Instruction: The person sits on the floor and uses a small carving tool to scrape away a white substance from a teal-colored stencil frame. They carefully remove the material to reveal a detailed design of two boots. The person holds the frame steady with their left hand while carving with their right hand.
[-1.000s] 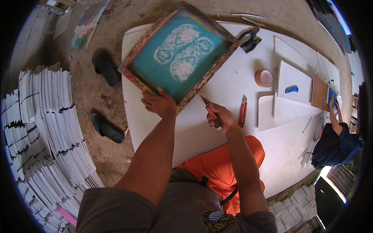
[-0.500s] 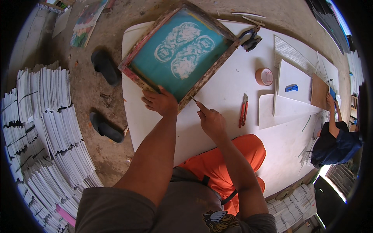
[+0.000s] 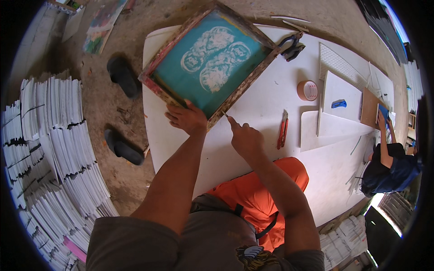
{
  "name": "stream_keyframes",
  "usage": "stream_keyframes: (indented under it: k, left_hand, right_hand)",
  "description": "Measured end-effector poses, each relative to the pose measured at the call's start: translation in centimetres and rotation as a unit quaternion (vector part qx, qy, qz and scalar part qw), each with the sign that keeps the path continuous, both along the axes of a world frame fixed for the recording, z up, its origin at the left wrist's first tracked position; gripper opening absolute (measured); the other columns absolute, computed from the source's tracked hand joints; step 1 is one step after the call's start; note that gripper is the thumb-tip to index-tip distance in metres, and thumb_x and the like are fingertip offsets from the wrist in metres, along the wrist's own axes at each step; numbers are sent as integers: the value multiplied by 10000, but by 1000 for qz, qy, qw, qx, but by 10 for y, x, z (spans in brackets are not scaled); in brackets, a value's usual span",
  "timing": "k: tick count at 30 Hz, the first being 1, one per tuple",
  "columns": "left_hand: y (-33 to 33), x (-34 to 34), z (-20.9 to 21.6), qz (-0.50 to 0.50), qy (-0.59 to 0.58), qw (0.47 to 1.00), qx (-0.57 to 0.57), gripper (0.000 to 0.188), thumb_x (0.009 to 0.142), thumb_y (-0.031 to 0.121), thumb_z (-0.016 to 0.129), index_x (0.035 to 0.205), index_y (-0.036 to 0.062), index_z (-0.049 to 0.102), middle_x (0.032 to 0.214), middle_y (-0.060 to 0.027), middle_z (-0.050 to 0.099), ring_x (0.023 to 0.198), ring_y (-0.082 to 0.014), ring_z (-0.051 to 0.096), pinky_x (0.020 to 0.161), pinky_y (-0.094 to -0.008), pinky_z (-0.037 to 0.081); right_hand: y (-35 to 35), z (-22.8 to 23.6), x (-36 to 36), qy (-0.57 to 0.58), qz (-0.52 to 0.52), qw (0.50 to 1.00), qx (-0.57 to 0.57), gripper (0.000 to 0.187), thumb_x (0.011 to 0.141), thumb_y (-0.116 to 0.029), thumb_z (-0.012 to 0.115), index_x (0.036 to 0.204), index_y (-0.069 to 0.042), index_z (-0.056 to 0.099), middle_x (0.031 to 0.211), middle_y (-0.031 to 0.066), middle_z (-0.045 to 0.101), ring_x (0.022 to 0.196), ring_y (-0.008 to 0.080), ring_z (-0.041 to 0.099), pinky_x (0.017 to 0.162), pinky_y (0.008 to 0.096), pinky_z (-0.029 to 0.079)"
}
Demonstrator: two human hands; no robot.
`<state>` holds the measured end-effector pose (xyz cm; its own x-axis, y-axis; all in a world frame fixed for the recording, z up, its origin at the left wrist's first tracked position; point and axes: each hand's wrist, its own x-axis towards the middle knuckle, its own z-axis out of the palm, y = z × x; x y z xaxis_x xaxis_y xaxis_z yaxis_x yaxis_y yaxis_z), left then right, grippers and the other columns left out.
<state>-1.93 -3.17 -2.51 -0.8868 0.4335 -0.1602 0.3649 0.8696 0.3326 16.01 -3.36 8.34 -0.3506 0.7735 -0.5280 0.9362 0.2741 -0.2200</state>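
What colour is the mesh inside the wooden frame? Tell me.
Teal, with a pale whitish design in the middle of the mesh; the head view shows it plainly.
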Motion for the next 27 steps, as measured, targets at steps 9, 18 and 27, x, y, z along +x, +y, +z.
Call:
stream_keyframes:
  k: [9,18,27]
  left_hand:
    - [-3,1,-4,-18,5,1000,23,834,1111,450,390,1616,-146,96,1657,-349,245,1563,-542,188,1240,-675,192]
    - [-5,-1,-6,-15,12,1000,20,842,1109,467,391,1619,-136,98,1654,-342,252,1566,-530,193,1246,-665,192]
    - [-1,-1,-6,2,13,1000,13,815,1110,451,409,1626,-107,113,1663,-311,265,1566,-514,211,1244,-659,212]
  right_hand:
    - [5,-12,10,210,-154,958,-122,446,1047,-253,575,1491,-212,591,969,226,749,904,462,724,803,600,578]
    - [-2,-13,9,69,-27,997,-6,428,1074,-269,586,1499,-226,618,869,192,734,736,365,736,677,508,576]
    - [14,-17,19,368,-420,730,-395,447,1075,-260,642,1510,-159,620,627,1,516,586,93,554,519,321,507]
